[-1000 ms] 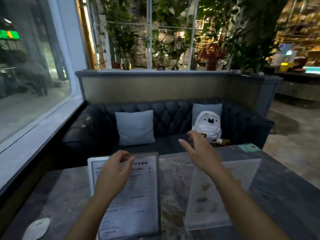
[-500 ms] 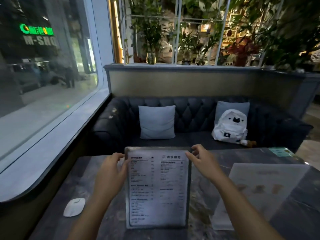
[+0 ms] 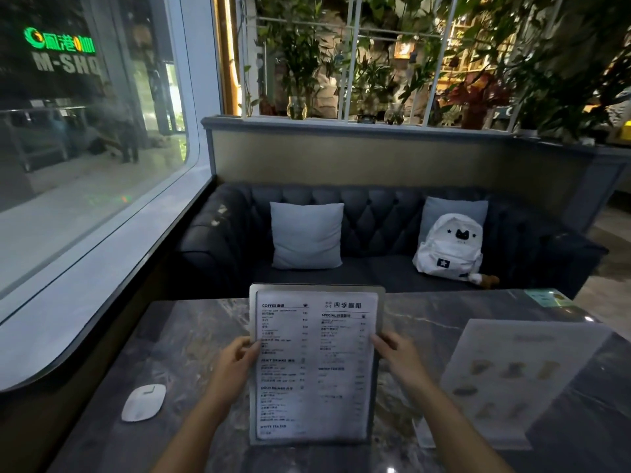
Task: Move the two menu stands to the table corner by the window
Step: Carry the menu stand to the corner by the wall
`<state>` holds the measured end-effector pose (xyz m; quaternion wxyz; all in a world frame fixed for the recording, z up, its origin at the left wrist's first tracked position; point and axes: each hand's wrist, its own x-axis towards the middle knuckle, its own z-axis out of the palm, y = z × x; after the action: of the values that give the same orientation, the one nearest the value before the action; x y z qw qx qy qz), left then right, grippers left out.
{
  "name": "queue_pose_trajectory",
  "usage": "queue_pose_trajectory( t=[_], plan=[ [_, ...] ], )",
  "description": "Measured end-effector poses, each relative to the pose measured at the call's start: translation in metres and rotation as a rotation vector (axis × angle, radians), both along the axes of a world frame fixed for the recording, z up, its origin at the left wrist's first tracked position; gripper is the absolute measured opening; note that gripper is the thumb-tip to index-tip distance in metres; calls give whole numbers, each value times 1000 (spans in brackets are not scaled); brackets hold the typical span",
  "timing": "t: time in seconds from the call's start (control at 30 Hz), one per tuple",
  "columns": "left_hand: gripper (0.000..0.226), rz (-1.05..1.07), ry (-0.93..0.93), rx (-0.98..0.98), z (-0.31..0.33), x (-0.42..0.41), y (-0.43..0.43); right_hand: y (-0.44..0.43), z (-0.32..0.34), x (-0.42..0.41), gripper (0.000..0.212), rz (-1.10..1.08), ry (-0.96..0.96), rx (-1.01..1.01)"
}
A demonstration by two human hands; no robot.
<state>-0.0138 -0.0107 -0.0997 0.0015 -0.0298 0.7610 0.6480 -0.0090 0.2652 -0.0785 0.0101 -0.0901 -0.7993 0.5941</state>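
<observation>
i hold the printed menu stand (image 3: 316, 363) upright over the middle of the dark marble table (image 3: 191, 339), its coffee and drinks lists facing me. my left hand (image 3: 235, 365) is clamped on its left edge, thumb across the front, and my right hand (image 3: 397, 358) is clamped on its right edge the same way, both about halfway up the frame. the 2nd menu stand (image 3: 512, 380), a clear one with faint pictures, stands on the table to my right, apart from both hands. a small white oval object (image 3: 143, 402) lies on the table to my left, near the window (image 3: 85, 138) side. across the table a white backpack (image 3: 449, 247) leans on the dark sofa (image 3: 375, 227) beside a grey cushion (image 3: 307, 235).
</observation>
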Motion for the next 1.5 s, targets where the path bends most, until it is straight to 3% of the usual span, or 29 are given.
queue_pose_trajectory(
  t=[0.33,0.57,0.83,0.93,1.23,1.5],
  plan=[
    [17,43,-3,135,-22,6,1,3,-18,3,19,-90,-43,-86],
    [16,105,61,191,-10,27,-22,-17,-8,-2,4,-39,26,-124],
    [25,335,143,137,10,97,-91,-93,13,-13,9,269,35,-101],
    [16,439,149,116,13,134,-116,-135,12,-13,8,376,53,-99],
    [22,860,103,46,9,254,-164,-262,-11,14,13,711,21,-144],
    [21,1110,103,204,-8,323,-164,-331,-34,46,15,891,-25,-137]
  ],
)
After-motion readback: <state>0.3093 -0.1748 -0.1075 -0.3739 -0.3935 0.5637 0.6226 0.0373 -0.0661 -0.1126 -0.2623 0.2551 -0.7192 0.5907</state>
